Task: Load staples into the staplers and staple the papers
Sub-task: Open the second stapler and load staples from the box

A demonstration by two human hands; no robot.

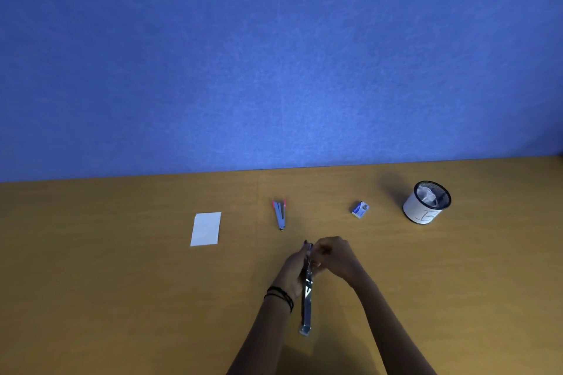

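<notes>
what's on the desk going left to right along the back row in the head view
white paper → closed stapler lying flat → small staple box → mesh cup with crumpled paper inside

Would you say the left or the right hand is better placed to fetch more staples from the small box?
Probably the right hand. The staple box lies on its side of the table, and the left hand is gripping the opened stapler, so it looks busier.
</notes>
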